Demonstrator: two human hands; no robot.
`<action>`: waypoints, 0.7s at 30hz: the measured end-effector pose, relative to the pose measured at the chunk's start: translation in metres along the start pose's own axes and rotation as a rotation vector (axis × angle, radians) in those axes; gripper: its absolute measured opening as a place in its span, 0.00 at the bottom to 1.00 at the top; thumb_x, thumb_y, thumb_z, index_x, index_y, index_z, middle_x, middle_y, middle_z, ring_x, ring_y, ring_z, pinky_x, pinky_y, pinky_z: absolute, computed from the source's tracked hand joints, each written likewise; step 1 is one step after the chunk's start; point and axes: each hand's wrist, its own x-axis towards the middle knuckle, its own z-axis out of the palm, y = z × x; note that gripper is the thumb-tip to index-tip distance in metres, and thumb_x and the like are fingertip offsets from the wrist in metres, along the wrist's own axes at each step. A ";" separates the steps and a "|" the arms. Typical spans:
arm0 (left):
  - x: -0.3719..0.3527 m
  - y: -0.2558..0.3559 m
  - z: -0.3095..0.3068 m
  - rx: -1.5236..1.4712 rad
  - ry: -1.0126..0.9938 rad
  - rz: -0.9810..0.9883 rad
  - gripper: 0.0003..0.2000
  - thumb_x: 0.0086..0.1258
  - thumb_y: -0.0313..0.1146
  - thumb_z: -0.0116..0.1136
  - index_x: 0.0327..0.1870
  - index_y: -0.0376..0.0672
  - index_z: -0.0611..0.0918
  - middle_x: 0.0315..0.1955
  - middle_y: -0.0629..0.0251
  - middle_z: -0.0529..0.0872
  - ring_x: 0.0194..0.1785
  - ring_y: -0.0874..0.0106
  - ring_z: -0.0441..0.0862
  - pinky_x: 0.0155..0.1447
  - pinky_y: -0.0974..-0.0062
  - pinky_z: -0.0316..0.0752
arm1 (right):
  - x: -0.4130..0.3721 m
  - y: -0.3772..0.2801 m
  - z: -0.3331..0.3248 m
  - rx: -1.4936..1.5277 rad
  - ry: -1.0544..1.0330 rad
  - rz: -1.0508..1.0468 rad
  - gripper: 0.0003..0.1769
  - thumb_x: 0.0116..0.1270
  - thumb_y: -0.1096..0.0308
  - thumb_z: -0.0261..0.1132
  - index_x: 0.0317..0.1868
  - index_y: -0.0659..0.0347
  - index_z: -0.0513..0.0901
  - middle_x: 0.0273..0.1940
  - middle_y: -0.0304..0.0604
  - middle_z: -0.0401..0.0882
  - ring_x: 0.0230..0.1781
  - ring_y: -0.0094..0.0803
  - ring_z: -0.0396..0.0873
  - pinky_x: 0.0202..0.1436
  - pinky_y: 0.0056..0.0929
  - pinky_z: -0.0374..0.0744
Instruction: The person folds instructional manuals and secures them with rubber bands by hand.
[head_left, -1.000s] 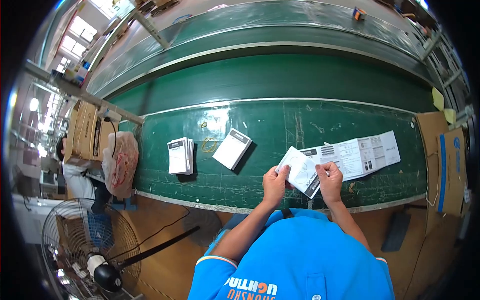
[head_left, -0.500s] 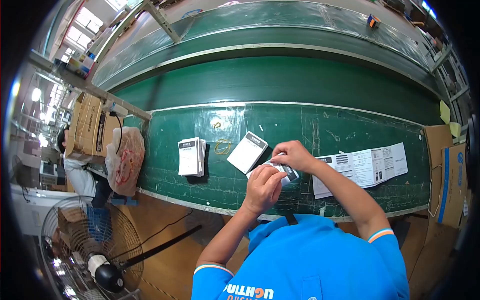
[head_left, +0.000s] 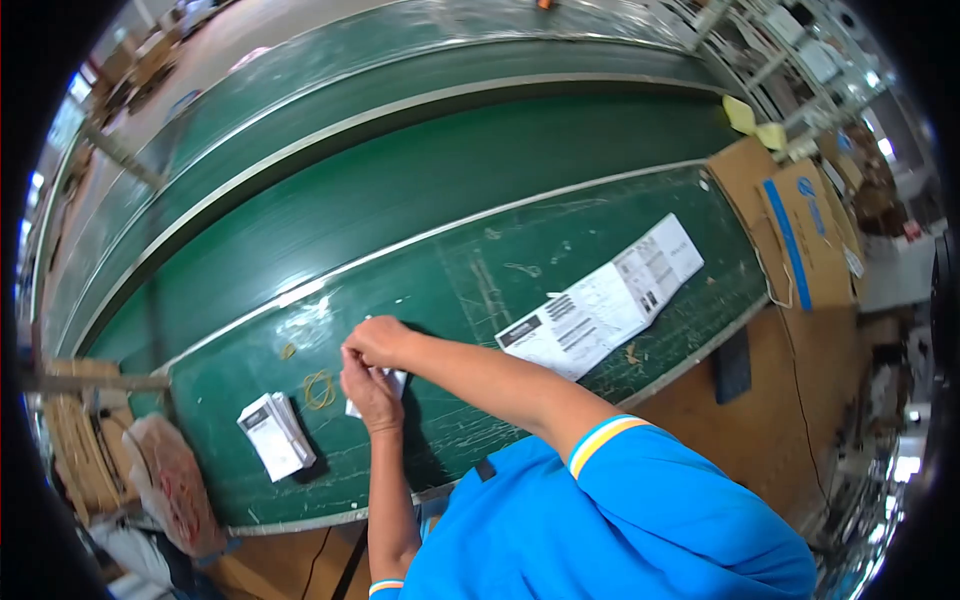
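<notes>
My right hand [head_left: 378, 342] and my left hand [head_left: 372, 395] meet over a white pile of folded leaflets [head_left: 396, 384], which they mostly cover. The fingers of both are closed and bunched together at the tips; I cannot tell what is between them. Left of the hands lies a loose yellow rubber band [head_left: 319, 391]. Farther left sits another stack of folded leaflets [head_left: 275, 440] with a dark heading on top, its sheets slightly fanned. Under my right forearm's far side, a long printed sheet [head_left: 600, 312] lies unfolded on the green bench [head_left: 450, 270].
A smaller rubber band [head_left: 288, 351] lies toward the back of the bench. At the left end are a plastic bag [head_left: 172, 485] and a cardboard box [head_left: 70, 450]. Another cardboard box [head_left: 812, 235] with a blue stripe stands at the right end.
The view has turned and shifted to the right. Both hands have moved from a folded leaflet near my body onto the pile beside the rubber band; that leaflet no longer shows separately.
</notes>
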 end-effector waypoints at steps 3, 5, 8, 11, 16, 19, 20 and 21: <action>-0.004 -0.019 0.011 0.510 0.024 0.110 0.31 0.62 0.52 0.45 0.63 0.41 0.60 0.60 0.52 0.63 0.64 0.57 0.58 0.64 0.58 0.49 | -0.026 0.004 -0.005 -0.095 0.266 0.000 0.08 0.50 0.68 0.59 0.33 0.58 0.79 0.34 0.47 0.76 0.40 0.43 0.74 0.41 0.37 0.74; -0.003 -0.007 0.007 0.858 -0.154 0.096 0.34 0.58 0.59 0.47 0.64 0.52 0.60 0.65 0.57 0.53 0.68 0.56 0.46 0.64 0.49 0.43 | -0.066 0.018 -0.021 0.056 0.347 -0.047 0.10 0.50 0.68 0.59 0.34 0.61 0.78 0.36 0.46 0.75 0.42 0.42 0.72 0.45 0.36 0.72; -0.002 0.005 0.009 0.966 -0.219 0.046 0.35 0.54 0.62 0.49 0.64 0.60 0.61 0.66 0.58 0.49 0.68 0.54 0.43 0.63 0.46 0.44 | -0.153 0.040 -0.048 0.229 0.483 0.114 0.11 0.48 0.72 0.62 0.35 0.60 0.79 0.35 0.45 0.77 0.39 0.42 0.75 0.45 0.34 0.73; -0.001 -0.007 0.012 0.977 -0.217 0.051 0.35 0.54 0.62 0.49 0.64 0.61 0.61 0.66 0.58 0.48 0.68 0.51 0.42 0.63 0.44 0.43 | -0.234 -0.012 -0.111 0.906 0.584 0.246 0.08 0.58 0.72 0.59 0.37 0.65 0.78 0.33 0.39 0.78 0.34 0.24 0.75 0.39 0.24 0.74; -0.004 -0.014 0.016 1.002 -0.198 0.039 0.29 0.61 0.58 0.42 0.64 0.60 0.60 0.67 0.58 0.45 0.68 0.49 0.39 0.64 0.44 0.39 | -0.306 -0.121 -0.181 1.068 0.737 -0.863 0.10 0.60 0.66 0.58 0.28 0.65 0.78 0.24 0.46 0.76 0.25 0.32 0.76 0.28 0.27 0.74; -0.005 -0.014 0.021 1.038 -0.184 0.100 0.25 0.66 0.50 0.40 0.64 0.58 0.60 0.68 0.62 0.43 0.70 0.53 0.36 0.65 0.46 0.36 | -0.331 -0.168 -0.181 1.026 1.075 -0.607 0.06 0.55 0.78 0.54 0.27 0.60 0.78 0.35 0.38 0.79 0.32 0.34 0.77 0.28 0.27 0.69; -0.007 -0.017 0.022 1.052 -0.163 0.173 0.25 0.66 0.48 0.40 0.64 0.58 0.60 0.68 0.64 0.43 0.70 0.54 0.36 0.65 0.47 0.35 | -0.339 -0.170 -0.177 1.049 1.039 -0.634 0.07 0.55 0.77 0.55 0.23 0.58 0.78 0.33 0.36 0.80 0.30 0.33 0.77 0.26 0.25 0.69; -0.007 -0.019 0.023 1.029 -0.177 0.261 0.23 0.67 0.43 0.39 0.64 0.58 0.60 0.68 0.68 0.46 0.70 0.58 0.39 0.66 0.50 0.36 | -0.346 -0.170 -0.174 1.075 1.004 -0.661 0.10 0.55 0.75 0.57 0.18 0.56 0.78 0.31 0.33 0.80 0.28 0.32 0.77 0.25 0.24 0.69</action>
